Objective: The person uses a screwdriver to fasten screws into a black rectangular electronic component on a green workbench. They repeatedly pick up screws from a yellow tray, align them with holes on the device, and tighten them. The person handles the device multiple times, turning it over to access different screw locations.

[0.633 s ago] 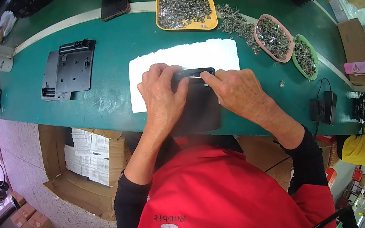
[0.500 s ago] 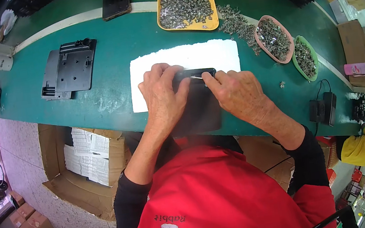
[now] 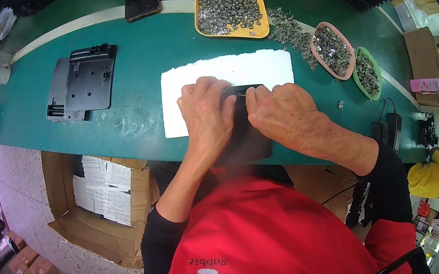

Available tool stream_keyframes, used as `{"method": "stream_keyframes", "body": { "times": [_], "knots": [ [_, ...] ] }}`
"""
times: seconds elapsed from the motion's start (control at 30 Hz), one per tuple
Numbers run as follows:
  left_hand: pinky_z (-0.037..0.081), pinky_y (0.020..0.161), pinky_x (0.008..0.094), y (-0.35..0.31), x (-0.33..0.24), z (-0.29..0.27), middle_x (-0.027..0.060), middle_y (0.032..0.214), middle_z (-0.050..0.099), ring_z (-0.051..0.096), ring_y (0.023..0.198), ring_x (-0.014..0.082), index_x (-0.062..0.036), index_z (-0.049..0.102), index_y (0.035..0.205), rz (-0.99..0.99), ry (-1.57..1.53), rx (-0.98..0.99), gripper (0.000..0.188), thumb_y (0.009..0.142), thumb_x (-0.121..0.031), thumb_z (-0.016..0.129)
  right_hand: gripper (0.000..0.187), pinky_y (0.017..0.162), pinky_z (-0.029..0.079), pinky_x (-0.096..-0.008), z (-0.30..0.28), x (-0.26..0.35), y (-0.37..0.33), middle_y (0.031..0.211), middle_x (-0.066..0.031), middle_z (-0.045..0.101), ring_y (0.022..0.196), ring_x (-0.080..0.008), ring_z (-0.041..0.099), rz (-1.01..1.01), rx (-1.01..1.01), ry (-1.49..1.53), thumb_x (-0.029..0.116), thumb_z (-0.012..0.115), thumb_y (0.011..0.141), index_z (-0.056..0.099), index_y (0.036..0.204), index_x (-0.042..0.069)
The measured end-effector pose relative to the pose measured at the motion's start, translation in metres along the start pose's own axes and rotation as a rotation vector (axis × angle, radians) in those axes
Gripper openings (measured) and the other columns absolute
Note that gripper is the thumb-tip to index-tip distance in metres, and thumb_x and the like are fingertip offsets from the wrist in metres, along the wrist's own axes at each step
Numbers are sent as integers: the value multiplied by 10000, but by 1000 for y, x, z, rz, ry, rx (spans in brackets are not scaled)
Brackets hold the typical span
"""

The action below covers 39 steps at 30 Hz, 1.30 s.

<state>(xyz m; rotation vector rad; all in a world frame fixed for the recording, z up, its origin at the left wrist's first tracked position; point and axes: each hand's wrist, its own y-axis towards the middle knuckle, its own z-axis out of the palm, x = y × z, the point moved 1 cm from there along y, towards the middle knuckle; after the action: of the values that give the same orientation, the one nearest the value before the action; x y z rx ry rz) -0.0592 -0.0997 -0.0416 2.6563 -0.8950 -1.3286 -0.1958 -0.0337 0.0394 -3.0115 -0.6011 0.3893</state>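
Observation:
A black plastic panel (image 3: 247,133) lies partly on a white foam sheet (image 3: 260,64) and reaches over the bench edge toward me. My left hand (image 3: 206,111) grips its far left end, thumb on the top. My right hand (image 3: 283,114) is closed at the far right end, thumb and fingers pressed together near the left thumb. A tiny part seems to sit between them, too small and covered to make out. The panel's near end is blurred.
Two black plastic covers (image 3: 91,79) lie at the left. Small metal parts fill a yellow tray (image 3: 257,32), a pink tray (image 3: 347,70) and a green tray (image 3: 376,93), with more heaped between. A black power adapter (image 3: 394,129) stands right. Below is an open carton (image 3: 143,195).
My right hand has turned over the panel's far end and its fingers have curled in closer. The left hand stays on the panel, shifted slightly right in view.

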Motion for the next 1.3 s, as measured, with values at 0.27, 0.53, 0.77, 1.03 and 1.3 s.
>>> {"method": "stream_keyframes", "body": {
  "times": [0.27, 0.53, 0.77, 1.03, 1.3],
  "knots": [
    [389, 813, 439, 4, 1, 0, 78, 1012, 613, 523, 952, 318, -98, 690, 960, -16, -19, -5, 204, 759, -131, 703, 101, 564, 542, -318, -19, 5, 15, 741, -36, 699, 706, -191, 714, 53, 151, 55, 111, 679, 761, 671, 857, 82],
    [386, 815, 435, 10, -14, -7, 82, 974, 608, 527, 955, 302, -87, 702, 929, -65, 111, 23, 168, 773, -150, 704, 136, 627, 548, -410, 3, -26, -8, 770, -140, 666, 718, -318, 683, 268, 51, 354, 95, 616, 840, 688, 930, 25],
    [437, 822, 446, 56, -28, -1, 133, 1018, 624, 565, 936, 341, -67, 711, 989, 202, 139, 61, 218, 778, -99, 665, 183, 642, 521, -440, 68, -19, -27, 819, -130, 665, 747, -349, 655, 522, -449, 856, 209, 665, 875, 659, 972, 54],
    [503, 734, 439, 133, -15, 48, 133, 873, 627, 610, 887, 337, -48, 699, 863, 384, 233, 226, 130, 795, -91, 597, 208, 618, 521, -414, 70, -14, -31, 789, -107, 672, 718, -322, 662, 574, -453, 872, 202, 694, 856, 646, 998, 58],
    [538, 726, 433, 139, 14, 88, 119, 815, 661, 662, 824, 306, -53, 730, 760, 427, 317, 63, 85, 719, -94, 667, 196, 603, 514, -431, 74, -15, -29, 792, -154, 680, 702, -344, 667, 552, -476, 861, 197, 690, 872, 665, 989, 41]
  ]
}}
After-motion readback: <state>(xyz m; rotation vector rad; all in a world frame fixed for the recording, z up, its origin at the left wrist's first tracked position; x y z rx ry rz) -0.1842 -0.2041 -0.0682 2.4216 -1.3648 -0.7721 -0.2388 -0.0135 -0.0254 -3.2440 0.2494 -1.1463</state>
